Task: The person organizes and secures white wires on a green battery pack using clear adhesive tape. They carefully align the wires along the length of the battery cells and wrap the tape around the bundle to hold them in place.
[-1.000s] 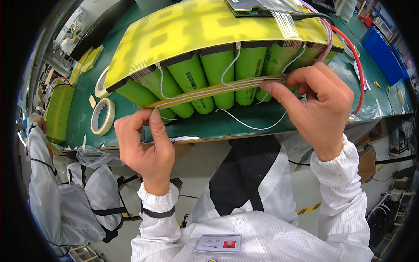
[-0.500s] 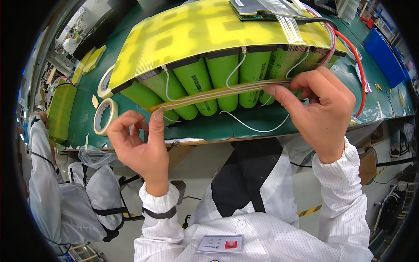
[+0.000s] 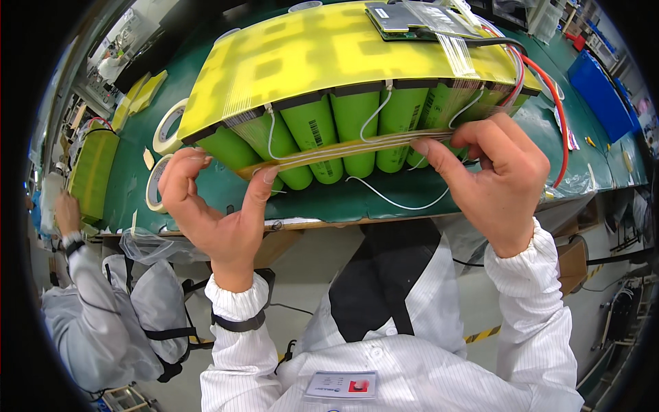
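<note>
A battery pack of green cylindrical cells (image 3: 355,117) lies on the bench, its top covered by a yellow sheet (image 3: 274,51). An amber tape strip (image 3: 329,152) crosses the front of the cells, with thin white wires (image 3: 374,143) running along it. At the strip's left end the thumb of my left hand (image 3: 223,216) presses on it, the other fingers spread apart. Near the right end my right hand (image 3: 498,175) has thumb and bent fingers closed on the tape against the cells. A loose white wire (image 3: 395,200) loops below the pack.
A circuit board (image 3: 398,20) is strapped on top of the pack, with a red cable (image 3: 568,123) hanging at its right. Tape rolls (image 3: 154,185) lie at left. A blue box (image 3: 598,93) stands at right. At far left, a co-worker's hand (image 3: 67,213) is beside another pack (image 3: 95,172).
My left hand's fingers have spread wider and its thumb has slid a little right along the strip. The pack has turned slightly. The co-worker's arm has moved.
</note>
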`<action>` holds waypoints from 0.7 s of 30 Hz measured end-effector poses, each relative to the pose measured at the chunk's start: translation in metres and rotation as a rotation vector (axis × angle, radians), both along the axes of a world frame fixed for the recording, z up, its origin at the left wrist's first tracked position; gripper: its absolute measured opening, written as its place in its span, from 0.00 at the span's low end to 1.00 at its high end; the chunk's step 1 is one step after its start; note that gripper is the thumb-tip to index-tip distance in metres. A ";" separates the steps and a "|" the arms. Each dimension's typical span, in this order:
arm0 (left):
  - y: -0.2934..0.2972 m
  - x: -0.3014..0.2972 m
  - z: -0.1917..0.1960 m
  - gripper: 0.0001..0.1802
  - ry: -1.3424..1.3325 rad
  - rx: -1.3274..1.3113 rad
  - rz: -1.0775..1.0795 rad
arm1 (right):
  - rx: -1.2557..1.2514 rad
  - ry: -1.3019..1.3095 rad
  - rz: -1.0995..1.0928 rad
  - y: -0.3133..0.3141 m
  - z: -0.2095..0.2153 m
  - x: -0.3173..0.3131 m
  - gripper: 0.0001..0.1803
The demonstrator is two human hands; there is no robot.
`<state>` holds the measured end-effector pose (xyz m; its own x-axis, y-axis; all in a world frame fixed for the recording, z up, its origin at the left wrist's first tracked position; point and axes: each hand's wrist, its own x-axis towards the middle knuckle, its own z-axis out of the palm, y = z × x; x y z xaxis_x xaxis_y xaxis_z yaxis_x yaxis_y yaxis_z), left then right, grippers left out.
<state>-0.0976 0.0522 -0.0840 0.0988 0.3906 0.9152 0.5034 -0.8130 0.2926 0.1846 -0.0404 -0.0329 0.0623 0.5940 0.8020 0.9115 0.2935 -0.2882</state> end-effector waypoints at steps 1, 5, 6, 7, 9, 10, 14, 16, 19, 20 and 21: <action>0.000 0.001 0.001 0.41 -0.011 0.003 0.003 | 0.008 -0.003 -0.001 0.000 0.000 -0.001 0.17; 0.003 0.004 0.000 0.46 -0.023 0.034 -0.015 | 0.057 -0.018 0.011 0.003 -0.003 -0.008 0.16; 0.002 0.006 0.003 0.47 -0.001 0.050 0.005 | 0.076 -0.036 0.007 0.004 -0.004 -0.011 0.16; 0.002 0.007 0.004 0.49 0.020 0.066 0.024 | 0.095 -0.055 0.004 0.005 -0.005 -0.013 0.16; 0.004 0.006 0.001 0.51 0.012 0.056 0.048 | 0.107 -0.065 0.007 0.008 -0.007 -0.018 0.16; 0.004 0.007 0.000 0.52 0.009 0.051 0.059 | 0.110 -0.070 0.012 0.009 -0.007 -0.020 0.17; 0.004 0.014 0.004 0.55 -0.032 0.012 0.037 | 0.132 -0.093 0.026 0.016 -0.009 -0.028 0.18; 0.006 0.013 0.005 0.56 -0.046 0.010 0.044 | 0.132 -0.100 0.035 0.016 -0.011 -0.030 0.19; 0.003 0.008 0.008 0.58 -0.033 0.013 0.082 | 0.050 -0.090 0.117 0.007 0.001 -0.028 0.16; 0.001 0.007 0.010 0.57 -0.014 0.023 0.097 | -0.021 -0.074 0.171 -0.002 0.003 -0.024 0.15; 0.000 0.007 0.011 0.56 0.005 0.032 0.104 | -0.066 -0.100 0.214 -0.012 0.005 -0.019 0.15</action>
<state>-0.0902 0.0523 -0.0730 0.0643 0.3695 0.9270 0.5869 -0.7653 0.2643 0.1652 -0.0522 -0.0279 -0.1488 0.6361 0.7571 0.8554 0.4670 -0.2242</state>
